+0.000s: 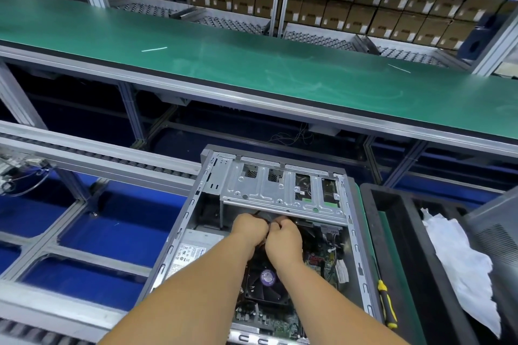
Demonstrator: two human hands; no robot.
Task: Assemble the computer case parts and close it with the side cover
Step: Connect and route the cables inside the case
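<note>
Standing at a factory line, green belt [252, 64] crossing the upper frame, open computer case [280, 232] lying at lower centre. Still working inside, side cover not yet on, screwdriver [386, 305] lying lower right. Curling left hand [249, 228] and right hand [283, 241] together, fingers apparently pinching a dark cable below the drive cage [280, 190]; grip partly hidden.
</note>
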